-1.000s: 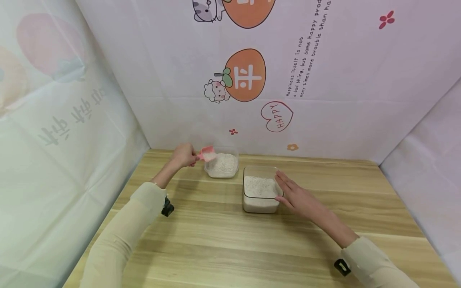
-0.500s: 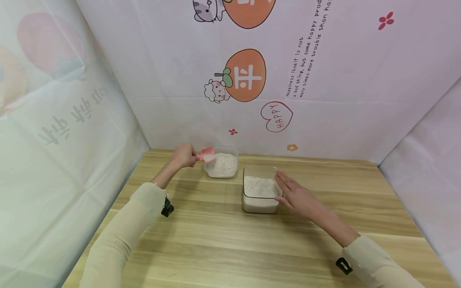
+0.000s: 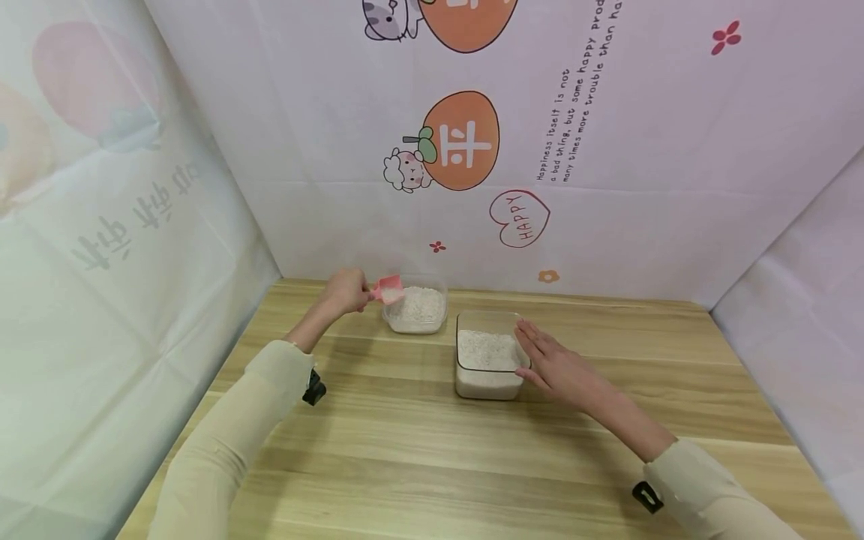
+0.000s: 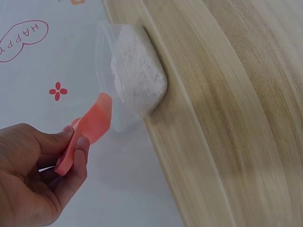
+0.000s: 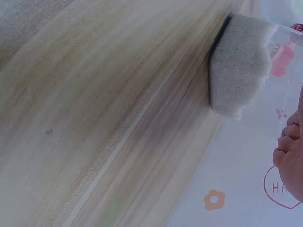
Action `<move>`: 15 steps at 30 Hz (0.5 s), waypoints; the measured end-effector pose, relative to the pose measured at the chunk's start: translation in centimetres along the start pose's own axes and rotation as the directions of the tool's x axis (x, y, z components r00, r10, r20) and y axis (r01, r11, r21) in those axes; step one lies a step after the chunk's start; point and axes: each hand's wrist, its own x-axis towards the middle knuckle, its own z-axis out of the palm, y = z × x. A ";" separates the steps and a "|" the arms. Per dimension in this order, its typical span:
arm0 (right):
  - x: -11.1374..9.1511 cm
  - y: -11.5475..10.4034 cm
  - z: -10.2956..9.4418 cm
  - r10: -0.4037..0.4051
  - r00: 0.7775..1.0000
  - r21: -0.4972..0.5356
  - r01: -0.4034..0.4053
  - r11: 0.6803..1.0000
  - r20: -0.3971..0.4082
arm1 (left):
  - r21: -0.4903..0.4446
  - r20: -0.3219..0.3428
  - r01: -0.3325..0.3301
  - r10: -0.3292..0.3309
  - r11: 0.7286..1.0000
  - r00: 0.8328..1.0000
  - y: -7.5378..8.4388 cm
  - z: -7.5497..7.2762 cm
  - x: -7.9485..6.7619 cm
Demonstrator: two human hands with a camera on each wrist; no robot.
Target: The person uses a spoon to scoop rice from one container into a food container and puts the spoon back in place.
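My left hand (image 3: pixel 346 291) pinches the handle of a pink scoop (image 3: pixel 389 289) between thumb and fingers. In the head view a little white grainy stuff shows in the scoop. Its bowl hangs at the left rim of a low clear plastic tub (image 4: pixel 106 71), which holds white grains (image 3: pixel 421 305) that look like rice. To the right stands a taller clear square container (image 3: pixel 489 381), also part full of white grains (image 5: pixel 241 64). Against its right rim rests my right hand (image 3: pixel 556 369), fingers straight. Only the edge of that hand (image 5: pixel 291 156) shows in the right wrist view.
Both containers stand on a wood-grain table (image 3: pixel 378 465), the tub close to the back. A white printed sheet (image 3: pixel 324 150) rises behind the table's back edge, with more sheeting (image 3: pixel 135 300) along the left and right sides.
The scoop has tipped slightly at the tub's rim, and the white stuff heaped at its lip a second ago looks less now. The right hand stays on the square container.
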 end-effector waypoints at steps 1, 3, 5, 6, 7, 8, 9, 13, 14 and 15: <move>0.0 0.0 0.0 0.000 1.000 0.002 0.000 1.000 -0.002 | 0.002 -0.002 0.002 -0.002 1.000 1.000 0.1 0.0 0.0; 0.0 0.0 0.1 0.000 1.000 0.003 0.000 1.000 -0.007 | 0.000 -0.001 0.006 -0.006 1.000 1.000 0.2 0.0 -0.1; -0.1 0.1 0.1 -0.001 1.000 0.005 0.001 1.000 -0.011 | 0.015 -0.008 0.001 -0.001 1.000 1.000 0.3 0.1 -0.1; -0.1 0.1 0.1 -0.002 1.000 0.008 0.002 1.000 -0.013 | 0.022 -0.012 -0.004 0.004 1.000 1.000 0.3 0.1 -0.1; -0.1 0.1 0.1 -0.001 1.000 0.006 0.001 1.000 -0.011 | 0.026 -0.016 -0.007 0.008 1.000 1.000 0.4 0.2 -0.1; -0.2 0.1 0.1 -0.001 1.000 0.006 0.001 1.000 -0.012 | 0.025 -0.017 -0.009 0.009 1.000 1.000 0.4 0.2 -0.1; -0.3 0.1 0.1 -0.002 1.000 0.007 0.003 1.000 -0.016 | 0.033 -0.023 -0.009 0.010 0.999 1.000 0.5 0.2 -0.1; -0.4 0.1 0.1 -0.006 1.000 0.008 0.006 1.000 -0.025 | 0.043 -0.031 -0.008 0.009 0.999 0.999 0.7 0.3 -0.1; -0.4 0.1 0.1 -0.006 1.000 0.011 0.006 1.000 -0.025 | 0.052 -0.032 -0.008 0.010 0.999 0.999 0.7 0.3 -0.1; -0.4 0.2 0.1 -0.005 1.000 0.011 0.005 1.000 -0.025 | 0.061 -0.035 -0.008 0.010 0.998 0.999 0.8 0.3 -0.1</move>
